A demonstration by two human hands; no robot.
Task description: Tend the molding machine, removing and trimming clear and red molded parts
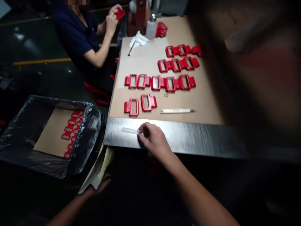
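Up close, the person's right hand rests on the bare steel edge of the table, fingers curled and pinched on the end of a small clear tube that lies flat on the metal, pointing left; the tube is faint against the steel and its contents cannot be made out. Left hand sits low, below the table edge, thumb and fingers closed on a folded bundle of cardboard sheets whose upper part tucks under the table corner; most of the palm is in shadow. On the brown cardboard mat beyond the steel strip lie rows of red plastic frames, two loose ones nearest the edge, and a white pen lying just past the right hand. Right third of view is blocked by a large blurred dark shape, so the far rows are cut off there. To the left, a box lined with black plastic holds more red frames on cardboard. At the far end a co-worker in a dark shirt holds a red frame; a white cloth and a bottle lie near them.
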